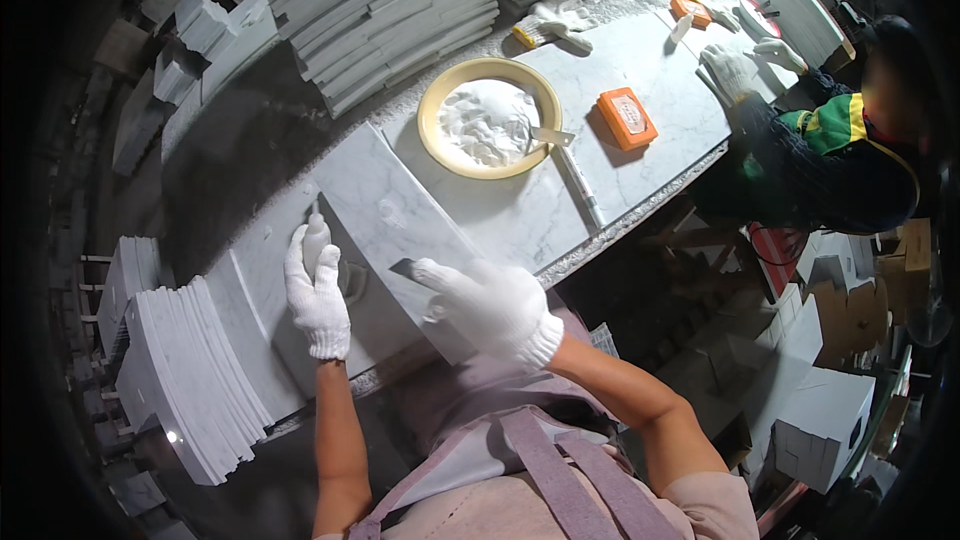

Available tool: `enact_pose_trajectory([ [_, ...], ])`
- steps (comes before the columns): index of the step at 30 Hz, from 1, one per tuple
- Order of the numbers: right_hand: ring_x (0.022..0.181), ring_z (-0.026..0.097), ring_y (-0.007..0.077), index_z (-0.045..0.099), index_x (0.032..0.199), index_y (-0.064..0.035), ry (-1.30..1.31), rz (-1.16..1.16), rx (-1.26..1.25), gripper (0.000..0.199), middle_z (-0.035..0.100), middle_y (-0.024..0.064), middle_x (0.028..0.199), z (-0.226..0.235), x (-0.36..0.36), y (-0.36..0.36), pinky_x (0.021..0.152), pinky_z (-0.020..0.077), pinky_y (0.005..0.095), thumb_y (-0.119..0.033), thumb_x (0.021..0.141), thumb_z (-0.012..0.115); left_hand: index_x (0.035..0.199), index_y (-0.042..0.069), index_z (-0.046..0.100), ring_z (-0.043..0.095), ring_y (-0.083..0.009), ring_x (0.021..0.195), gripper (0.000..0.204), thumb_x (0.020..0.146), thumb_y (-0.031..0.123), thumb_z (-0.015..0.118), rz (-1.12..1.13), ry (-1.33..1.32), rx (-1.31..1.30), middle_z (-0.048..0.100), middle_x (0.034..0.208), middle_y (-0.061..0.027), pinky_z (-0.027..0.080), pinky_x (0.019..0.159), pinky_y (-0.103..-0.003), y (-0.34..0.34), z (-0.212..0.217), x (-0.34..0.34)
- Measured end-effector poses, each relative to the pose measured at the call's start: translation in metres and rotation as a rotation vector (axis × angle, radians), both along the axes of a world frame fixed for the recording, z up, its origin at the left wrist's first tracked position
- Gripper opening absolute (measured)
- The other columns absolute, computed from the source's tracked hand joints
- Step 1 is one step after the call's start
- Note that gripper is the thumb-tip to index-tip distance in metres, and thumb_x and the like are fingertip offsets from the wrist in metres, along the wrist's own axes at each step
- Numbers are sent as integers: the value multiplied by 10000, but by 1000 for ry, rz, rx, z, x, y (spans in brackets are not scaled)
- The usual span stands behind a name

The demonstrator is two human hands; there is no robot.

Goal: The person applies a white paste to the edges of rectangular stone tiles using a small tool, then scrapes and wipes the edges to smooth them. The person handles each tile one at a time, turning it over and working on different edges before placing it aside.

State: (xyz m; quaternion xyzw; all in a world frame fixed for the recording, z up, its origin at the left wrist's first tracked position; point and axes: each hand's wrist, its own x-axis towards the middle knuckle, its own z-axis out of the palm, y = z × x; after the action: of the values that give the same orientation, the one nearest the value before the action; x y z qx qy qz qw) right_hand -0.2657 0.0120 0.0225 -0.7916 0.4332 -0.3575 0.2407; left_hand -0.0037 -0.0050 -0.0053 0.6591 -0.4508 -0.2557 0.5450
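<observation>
Both my hands wear white knitted gloves. My left hand [318, 292] is closed round a small white squeeze bottle [317, 228] with a thin nozzle pointing up and away from me. Beneath it lies grey-veined white marble. My right hand [490, 308], partly blurred, grips a flat tool whose short dark blade [402, 268] sticks out past the fingertips; the rest is hidden by the glove. Below that blade a long marble strip [385, 180] lies at an angle, with a wet-looking patch on it.
A cream bowl [428, 120] of white paste or powder has a scraper [553, 137] on its rim. Nearby lie a white marker [584, 190] and an orange box [628, 118]. Stacked slabs [390, 10] rise behind; more slabs [190, 370] stand left. A co-worker [840, 150] works at right.
</observation>
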Motion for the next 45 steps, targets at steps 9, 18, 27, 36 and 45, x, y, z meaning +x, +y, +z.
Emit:
enact_pose_trajectory([
  [9, 763, 685, 158, 602, 1461, 18, -266, 71, 198, 495, 681, 89, 978, 14, -58, 46, 711, 558, 290, -7, 966, 606, 1398, -16, 614, 605, -138, 1144, 475, 1004, 208, 754, 175, 281, -47, 674, 1251, -50, 451, 1052, -301, 2, 1, 76],
  [18, 808, 701, 266, 500, 1570, -89, -423, 64, 187, 754, 703, 107, 961, 12, -28, 47, 736, 585, 390, 72, 843, 626, 1236, 13, 684, 645, -168, 1102, 322, 998, 217, 756, 167, -133, 68, 735, 1154, -70, 488, 1019, -342, -32, -41, 102],
  [27, 748, 693, 298, 403, 1630, -175, -183, 28, 52, 754, 676, 60, 937, 8, 9, -2, 636, 561, 415, -127, 932, 682, 1333, -41, 621, 698, -330, 1141, 545, 991, 360, 761, 215, -458, 251, 713, 1270, -218, 525, 988, -432, -93, -66, 140],
  [36, 780, 709, 294, 375, 1649, -186, -261, -17, 40, 803, 702, 56, 984, -19, 9, 0, 673, 577, 403, -85, 917, 690, 1311, -25, 634, 690, -356, 1136, 518, 997, 373, 741, 215, -610, 293, 715, 1253, -206, 525, 985, -449, -87, -71, 131],
  [45, 723, 683, 315, 443, 1586, -122, -227, -114, -65, 763, 672, 84, 904, -14, 12, -1, 617, 563, 410, -59, 871, 702, 1474, -11, 529, 620, -305, 1290, 547, 1002, 178, 731, 72, -410, 139, 635, 1417, -208, 471, 1109, -408, -72, -69, 130],
])
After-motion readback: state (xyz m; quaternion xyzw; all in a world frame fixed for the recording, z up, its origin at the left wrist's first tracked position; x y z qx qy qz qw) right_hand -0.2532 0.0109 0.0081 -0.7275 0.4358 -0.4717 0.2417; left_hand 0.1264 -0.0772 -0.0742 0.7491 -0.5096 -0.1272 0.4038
